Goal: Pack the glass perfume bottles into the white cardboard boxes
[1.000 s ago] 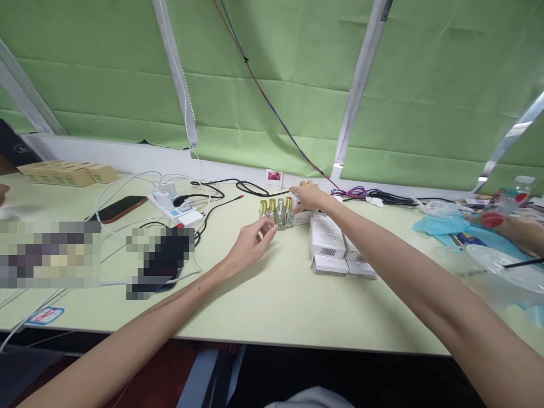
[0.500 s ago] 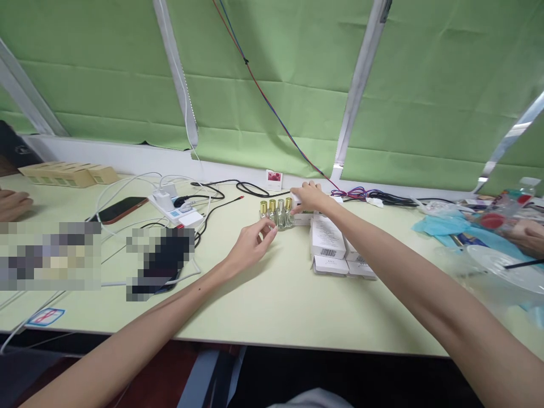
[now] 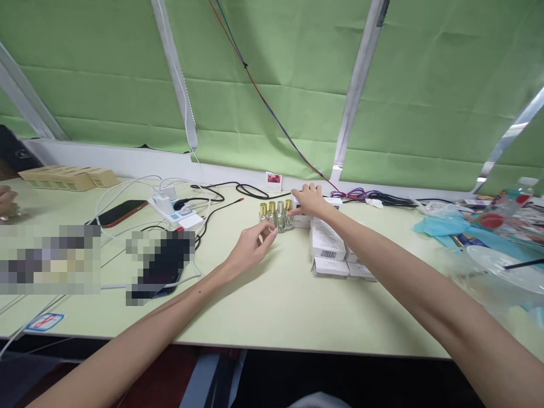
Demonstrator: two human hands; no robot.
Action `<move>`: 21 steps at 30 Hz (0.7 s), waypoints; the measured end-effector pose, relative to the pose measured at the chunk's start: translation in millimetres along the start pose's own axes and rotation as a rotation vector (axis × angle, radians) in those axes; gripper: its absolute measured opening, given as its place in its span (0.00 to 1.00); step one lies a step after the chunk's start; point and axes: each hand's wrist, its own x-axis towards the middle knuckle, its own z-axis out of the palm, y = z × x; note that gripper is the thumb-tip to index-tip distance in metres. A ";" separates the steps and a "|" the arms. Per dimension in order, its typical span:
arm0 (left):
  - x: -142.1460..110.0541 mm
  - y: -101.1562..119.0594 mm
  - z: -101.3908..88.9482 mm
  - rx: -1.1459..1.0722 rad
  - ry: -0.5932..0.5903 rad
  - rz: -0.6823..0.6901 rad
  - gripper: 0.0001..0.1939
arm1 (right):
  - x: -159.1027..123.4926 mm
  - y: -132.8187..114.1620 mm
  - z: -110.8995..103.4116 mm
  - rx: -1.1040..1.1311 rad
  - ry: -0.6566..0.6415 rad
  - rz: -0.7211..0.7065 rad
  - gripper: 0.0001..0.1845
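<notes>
Step in hand: arranging the bottles beside the far box, I'd judge, with 2 hands at work around the row.
Next move: it calls for light fingers, I'd say; that glass stands so close together that 1 careless nudge could tip the lot!
Bottles: 4 of them, upright in a row on the desk, left of the near boxes; 3 wear gold caps, 1 a silver cap.
Left hand: here it is, just in front of the row, half curled, a small gap between thumb and fingers, nothing seen in its grasp; whether a fingertip touches glass, I can't tell.
Right hand: over at the right end, fingers spread and arched over the far box, thumb side right by the last gold cap; whether it grips or merely rests, I can't tell from here.
</notes>
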 end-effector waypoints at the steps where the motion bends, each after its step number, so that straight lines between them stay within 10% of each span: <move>1: 0.0 0.2 -0.2 0.001 -0.001 0.002 0.16 | 0.1 0.6 -0.3 0.007 -0.001 -0.002 0.44; 6: 0.1 1.4 -0.8 0.004 -0.007 0.008 0.16 | 1.5 6.7 -7.2 0.056 -0.012 0.012 0.48; 21: 0.4 -4.0 3.6 0.049 -0.071 0.050 0.12 | -24.6 -13.3 -22.7 0.298 0.106 -0.168 0.20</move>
